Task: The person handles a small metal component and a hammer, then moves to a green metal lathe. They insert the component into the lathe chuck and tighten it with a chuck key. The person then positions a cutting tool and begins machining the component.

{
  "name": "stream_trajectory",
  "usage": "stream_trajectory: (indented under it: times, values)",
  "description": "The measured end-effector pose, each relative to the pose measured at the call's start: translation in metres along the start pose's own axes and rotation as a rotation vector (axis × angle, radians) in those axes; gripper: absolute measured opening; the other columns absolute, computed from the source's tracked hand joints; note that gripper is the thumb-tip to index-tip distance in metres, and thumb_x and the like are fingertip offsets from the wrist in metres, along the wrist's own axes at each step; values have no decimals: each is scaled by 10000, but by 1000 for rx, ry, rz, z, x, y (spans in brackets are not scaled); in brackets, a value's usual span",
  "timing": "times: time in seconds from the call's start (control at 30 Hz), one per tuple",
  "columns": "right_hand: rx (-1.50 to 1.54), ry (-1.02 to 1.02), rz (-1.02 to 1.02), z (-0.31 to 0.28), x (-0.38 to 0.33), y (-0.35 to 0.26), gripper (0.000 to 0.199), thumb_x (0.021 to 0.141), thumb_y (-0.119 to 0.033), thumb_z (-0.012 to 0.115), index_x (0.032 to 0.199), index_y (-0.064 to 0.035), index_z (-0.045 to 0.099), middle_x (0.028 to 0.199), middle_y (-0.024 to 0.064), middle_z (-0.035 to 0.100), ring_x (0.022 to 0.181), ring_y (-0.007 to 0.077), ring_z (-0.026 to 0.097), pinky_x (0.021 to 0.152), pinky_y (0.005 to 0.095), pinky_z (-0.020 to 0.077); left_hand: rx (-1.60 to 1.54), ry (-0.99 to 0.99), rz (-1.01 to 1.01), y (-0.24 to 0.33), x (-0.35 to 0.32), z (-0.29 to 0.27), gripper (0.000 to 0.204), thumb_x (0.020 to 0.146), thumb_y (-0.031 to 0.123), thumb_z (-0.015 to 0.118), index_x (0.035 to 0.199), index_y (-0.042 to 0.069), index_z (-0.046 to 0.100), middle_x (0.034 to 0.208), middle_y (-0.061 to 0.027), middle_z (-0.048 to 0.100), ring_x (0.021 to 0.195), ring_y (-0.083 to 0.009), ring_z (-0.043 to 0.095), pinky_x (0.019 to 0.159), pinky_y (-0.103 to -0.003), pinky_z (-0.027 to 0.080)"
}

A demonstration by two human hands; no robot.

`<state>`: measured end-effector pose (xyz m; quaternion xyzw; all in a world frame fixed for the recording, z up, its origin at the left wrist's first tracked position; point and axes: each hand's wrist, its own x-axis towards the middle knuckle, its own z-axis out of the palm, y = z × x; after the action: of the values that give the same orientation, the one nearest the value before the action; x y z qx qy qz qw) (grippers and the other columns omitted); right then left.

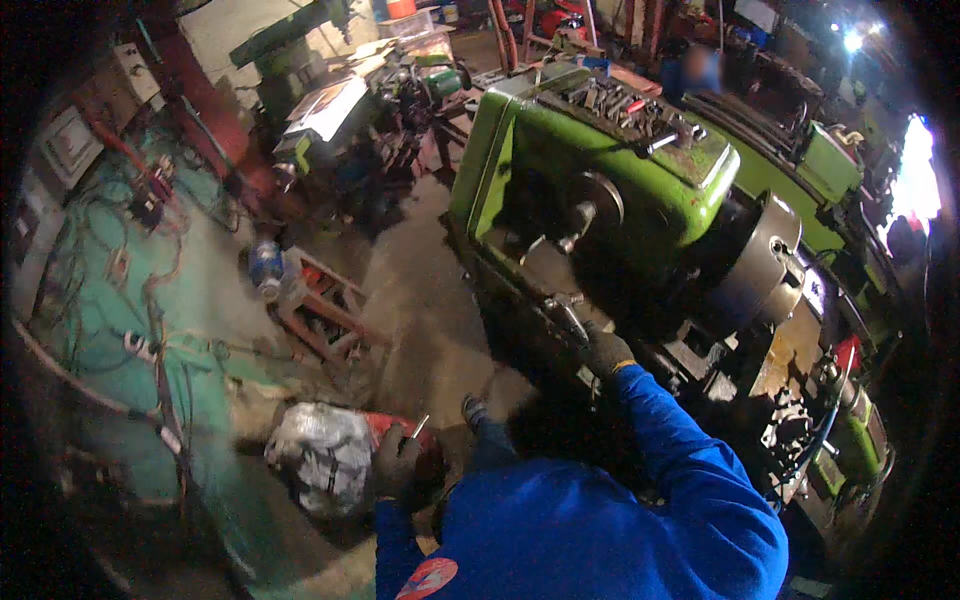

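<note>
Blue sweater [580, 530] fills the near side, left grip [402, 458] pinches a slim metal rod [421, 425], right grip [606, 352] sits at a metal handle [570, 318] just ahead-left, closure can't be told, and a loosened pinch could drop the rod below.

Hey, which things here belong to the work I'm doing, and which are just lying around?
Apparently in use:
- green lathe
- its metal handle, by your right hand
- slim shiny piece in your left hand

Probably just lying around:
- blue-and-clear bottle
- reddish stool-like frame
- crumpled silvery bundle
</note>
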<state>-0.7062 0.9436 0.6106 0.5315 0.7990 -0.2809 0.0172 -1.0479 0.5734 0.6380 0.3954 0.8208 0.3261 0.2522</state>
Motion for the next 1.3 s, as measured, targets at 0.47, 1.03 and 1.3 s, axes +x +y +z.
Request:
stream_trajectory:
  times: [0.47, 1.03, 1.3]
  values:
    - [-68, 198, 126, 31, 162, 72, 713, 962, -242, 655, 1642, -191, 448, 1464, 218, 653, 1354, 423, 618, 1120, 519, 523, 115, -307, 490, 101, 281, 15, 435, 1030, 216, 656, 1444, 81, 646, 1319, -267, 711, 1219, -395, 709, 985, -462, 566]
    - [1277, 772, 99, 21, 151, -68, 321, 1022, -202, 681, 1317, -79, 662, 1226, 84, 724, 1136, 199, 675, 925, 385, 558, -73, -780, 660, 294, 357, 189, 539, 963, 126, 669, 1486, 21, 591, 1359, -230, 696, 1279, -371, 658, 1085, -427, 507]
    - [1502, 1077, 460, -13, 99, -104, 271, 981, -192, 690, 1218, -64, 712, 1152, 134, 733, 1058, 300, 710, 912, 398, 571, -289, -1037, 1021, 243, 394, 261, 384, 960, 83, 685, 1331, -15, 675, 1270, -165, 707, 1096, -282, 700, 958, -370, 567]
